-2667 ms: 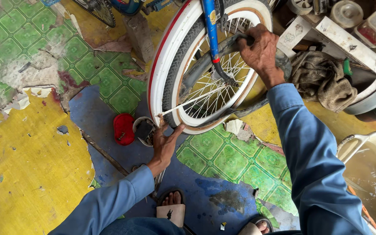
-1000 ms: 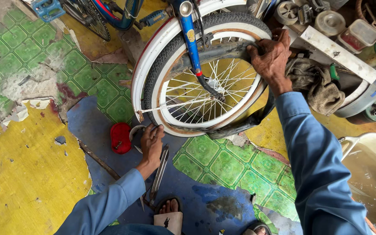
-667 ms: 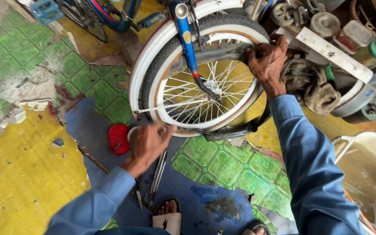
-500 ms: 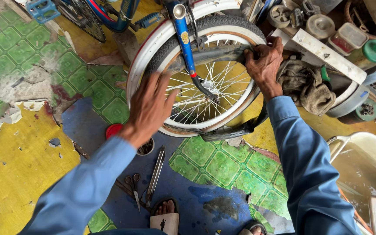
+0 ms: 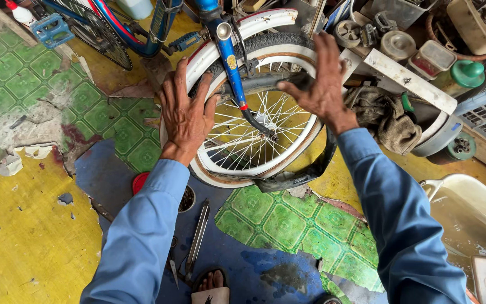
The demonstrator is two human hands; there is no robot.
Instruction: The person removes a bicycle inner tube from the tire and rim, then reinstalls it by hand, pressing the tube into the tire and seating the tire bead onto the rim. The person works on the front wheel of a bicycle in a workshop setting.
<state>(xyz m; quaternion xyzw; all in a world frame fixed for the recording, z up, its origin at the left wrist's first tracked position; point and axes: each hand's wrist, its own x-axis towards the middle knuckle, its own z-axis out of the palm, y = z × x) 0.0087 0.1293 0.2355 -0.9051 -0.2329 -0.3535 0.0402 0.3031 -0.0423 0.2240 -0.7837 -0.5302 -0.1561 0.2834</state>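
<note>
A small bicycle wheel point(image 5: 254, 141) with a white-walled tyre and silver spokes stands on the floor, held in a blue fork point(image 5: 229, 62). My left hand point(image 5: 185, 115) lies flat with spread fingers on the tyre's left side. My right hand point(image 5: 319, 87) rests on the tyre's upper right, fingers spread over the black tread. A black inner tube point(image 5: 299, 175) hangs loose from the wheel's lower right. Both arms wear blue sleeves.
A metal tyre lever point(image 5: 197, 239) and a red lid point(image 5: 139, 183) lie on the floor beneath my left arm. A grey rag point(image 5: 386, 121), tins, a green bottle point(image 5: 459, 76) and crates sit at right. A white water basin point(image 5: 471, 214) stands at lower right. A blue pedal point(image 5: 52, 29) and chainring are upper left.
My left hand has risen from the tools on the floor onto the tyre's left side. My right hand has opened from gripping the tyre to resting on it.
</note>
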